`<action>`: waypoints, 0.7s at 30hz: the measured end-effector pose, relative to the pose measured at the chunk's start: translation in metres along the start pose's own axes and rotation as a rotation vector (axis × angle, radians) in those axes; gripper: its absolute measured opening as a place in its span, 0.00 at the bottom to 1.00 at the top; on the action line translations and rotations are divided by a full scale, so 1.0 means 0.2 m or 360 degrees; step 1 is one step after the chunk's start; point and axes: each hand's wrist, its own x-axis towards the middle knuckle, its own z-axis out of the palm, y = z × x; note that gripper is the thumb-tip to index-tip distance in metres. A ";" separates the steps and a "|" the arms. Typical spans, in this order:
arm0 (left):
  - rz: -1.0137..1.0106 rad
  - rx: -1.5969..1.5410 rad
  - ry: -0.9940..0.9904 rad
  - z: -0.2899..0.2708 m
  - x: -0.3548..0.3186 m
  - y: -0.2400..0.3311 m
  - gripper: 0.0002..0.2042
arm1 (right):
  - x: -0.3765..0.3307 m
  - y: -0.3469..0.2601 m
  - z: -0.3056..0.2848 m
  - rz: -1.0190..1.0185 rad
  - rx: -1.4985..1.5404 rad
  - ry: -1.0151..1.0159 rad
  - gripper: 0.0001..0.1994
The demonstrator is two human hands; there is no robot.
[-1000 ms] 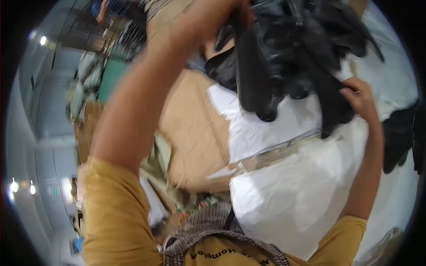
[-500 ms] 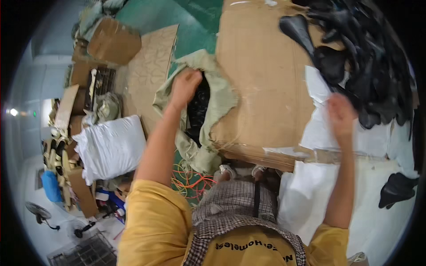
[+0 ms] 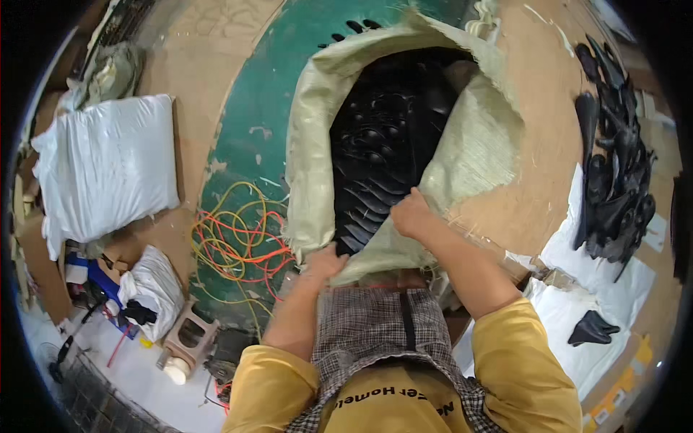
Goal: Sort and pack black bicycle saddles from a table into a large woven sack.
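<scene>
A pale green woven sack (image 3: 310, 144) stands gaping in front of me, its rim spread wide. Inside lie many black, glossy, curved moulded pieces (image 3: 382, 144), stacked in overlapping rows; I cannot name their kind. My left hand (image 3: 326, 263) is closed on the sack's near rim, close to my apron. Higher up on the right side, my right hand (image 3: 413, 212) grips a fold of the sack's edge in a fist. The sack's lower part is hidden beneath its rim.
Right of the sack lies a brown cardboard surface (image 3: 538, 173), with a heap of black pieces (image 3: 613, 159) beyond. Orange and yellow cords (image 3: 242, 231) tangle on the green floor at left, near a stuffed white bag (image 3: 108, 166) and a beige stool (image 3: 189, 335).
My view has swung toward the sack, which now appears larger and wider. My right hand has come from beside the black heap to grip the rim; my left hand has moved to the near rim.
</scene>
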 end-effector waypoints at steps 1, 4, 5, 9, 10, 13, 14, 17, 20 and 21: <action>-0.0103 -0.0086 0.0004 -0.01 0.00 -0.07 0.30 | 0.02 0.01 0.00 0.0044 -0.0062 -0.0224 0.11; -0.0487 -0.0553 0.0108 -0.04 0.08 -0.36 0.37 | 0.07 -0.03 -0.09 0.0090 -0.0099 -0.0531 0.12; -0.0451 -0.0851 0.0424 -0.05 0.11 -0.44 0.36 | 0.08 -0.06 -0.15 0.0158 -0.0058 -0.0587 0.13; -0.0670 -0.3019 0.0383 -0.26 0.16 -0.43 0.30 | 0.15 0.02 -0.11 0.0149 0.0254 -0.0415 0.17; -0.0605 -0.3562 0.0464 -0.30 0.16 -0.42 0.28 | 0.18 0.01 -0.09 0.0149 0.0240 -0.0437 0.17; -0.0710 -0.3461 0.0753 -0.28 0.17 -0.27 0.15 | 0.34 0.01 0.01 0.0202 0.0638 -0.0323 0.20; -0.0668 -0.3197 0.0825 -0.22 0.17 -0.25 0.09 | 0.39 0.02 0.04 0.0198 0.0624 -0.0341 0.20; -0.0757 -0.3042 0.0604 0.02 0.13 -0.22 0.05 | 0.48 -0.02 0.10 0.0281 0.0639 -0.0155 0.22; -0.0987 -0.2912 0.0175 0.14 0.14 -0.02 0.06 | 0.52 0.07 0.15 0.0538 0.0580 0.0101 0.22; -0.1095 -0.2811 0.0006 0.16 0.15 0.04 0.06 | 0.54 0.12 0.13 0.0582 0.0595 0.0133 0.23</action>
